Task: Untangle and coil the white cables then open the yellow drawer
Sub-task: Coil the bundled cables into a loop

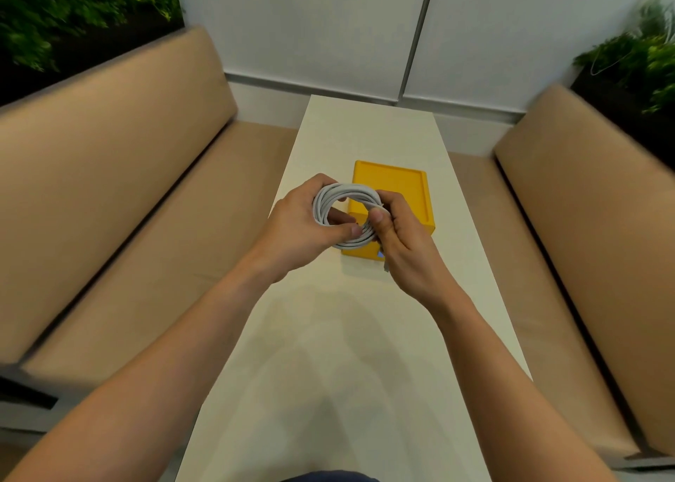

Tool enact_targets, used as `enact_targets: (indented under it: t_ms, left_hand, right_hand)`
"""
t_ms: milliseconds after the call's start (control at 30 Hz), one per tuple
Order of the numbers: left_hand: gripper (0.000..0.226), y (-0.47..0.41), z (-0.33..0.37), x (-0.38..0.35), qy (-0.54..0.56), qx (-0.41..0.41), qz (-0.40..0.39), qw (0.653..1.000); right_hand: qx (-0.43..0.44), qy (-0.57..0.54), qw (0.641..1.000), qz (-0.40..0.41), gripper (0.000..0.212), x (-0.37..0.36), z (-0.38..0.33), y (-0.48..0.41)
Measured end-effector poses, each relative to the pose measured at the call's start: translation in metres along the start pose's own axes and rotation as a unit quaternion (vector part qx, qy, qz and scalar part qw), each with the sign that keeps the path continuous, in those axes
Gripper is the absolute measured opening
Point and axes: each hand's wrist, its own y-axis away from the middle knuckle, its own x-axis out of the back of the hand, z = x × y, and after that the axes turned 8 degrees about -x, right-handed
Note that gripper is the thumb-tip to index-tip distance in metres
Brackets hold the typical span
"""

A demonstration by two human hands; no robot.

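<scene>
A white cable (327, 198) wound into a round coil of several loops is held in the air above the table, in front of the yellow drawer box. My left hand (297, 226) grips the coil's left side, thumb across the lower loops. My right hand (398, 240) pinches the coil's right side between thumb and curled fingers, and a short cable end hangs below it. The yellow drawer box (396, 193) stands on the narrow white table (347, 335), partly hidden by the coil and my right hand. Its drawer front faces me and looks closed.
Tan cushioned benches (109, 189) run along both sides of the table. Planters with green plants (643, 65) sit behind the bench backs at far left and far right. A white wall closes the table's far end.
</scene>
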Motion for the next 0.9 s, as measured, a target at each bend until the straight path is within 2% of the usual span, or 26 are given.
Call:
enact_targets:
  t_ms: [167,300,500,600,700,733,900]
  left_hand:
    - [0.037,0.001,-0.004,0.002,0.058,0.031,0.023,0.998]
    - [0.038,0.002,-0.004,0.010,0.139,0.084,0.020,0.986]
    - [0.042,0.001,0.006,0.013,0.148,0.084,0.031,0.985]
    - [0.036,0.003,0.009,0.015,0.138,0.080,0.034,0.987]
    - [0.036,0.003,0.009,0.014,0.137,0.088,0.040,0.986]
    - [0.038,0.002,0.009,0.014,0.138,0.090,0.044,0.985]
    - [0.036,-0.001,0.011,0.014,0.143,0.083,0.049,0.985]
  right_hand:
    - [-0.020,-0.025,0.999,-0.044,0.041,0.005,0.009,0.001]
    - [0.021,0.047,0.997,-0.063,0.042,0.011,0.015,0.004]
    - [0.091,0.177,0.980,0.013,0.043,0.007,0.027,-0.003]
    - [0.152,0.285,0.944,0.074,0.037,0.003,0.032,-0.005]
    - [0.146,0.362,0.905,0.167,0.032,0.000,0.029,-0.009]
    - [0.135,0.367,0.903,0.177,0.031,-0.001,0.026,-0.010]
    - [0.096,0.279,0.948,0.118,0.028,-0.002,0.015,-0.015]
